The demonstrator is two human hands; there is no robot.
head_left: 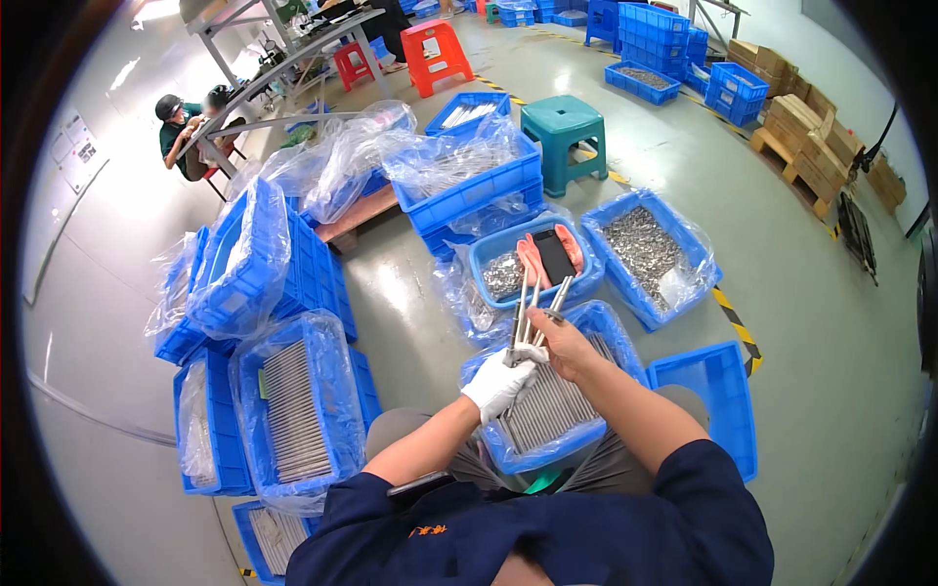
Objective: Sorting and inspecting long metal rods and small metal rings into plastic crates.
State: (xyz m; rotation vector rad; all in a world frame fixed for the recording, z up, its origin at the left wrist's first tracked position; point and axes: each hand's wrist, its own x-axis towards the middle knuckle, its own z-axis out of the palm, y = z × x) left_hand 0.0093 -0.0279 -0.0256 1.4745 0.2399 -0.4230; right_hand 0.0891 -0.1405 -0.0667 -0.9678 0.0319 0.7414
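My left hand (498, 384), in a white glove, is closed round the lower part of several thin metal rods (521, 322) that stick up and fan out. My bare right hand (567, 347) grips the upper rods just to the right, with its thumb against them. Both hands are above a blue crate (496, 451) lined with clear plastic, which sits between my knees with rows of similar rods inside. Just beyond stands a light-blue tub (479, 262) with small metal parts, a dark phone (554, 256) and pinkish-red gloves (531, 260).
To the right lie a crate of small metal parts (640, 239) and a blue crate (705, 391). Stacked crates, one with rods (296, 410), stand on the left. A green stool (564, 127) and a red stool (433, 54) are farther off. People sit at the far left.
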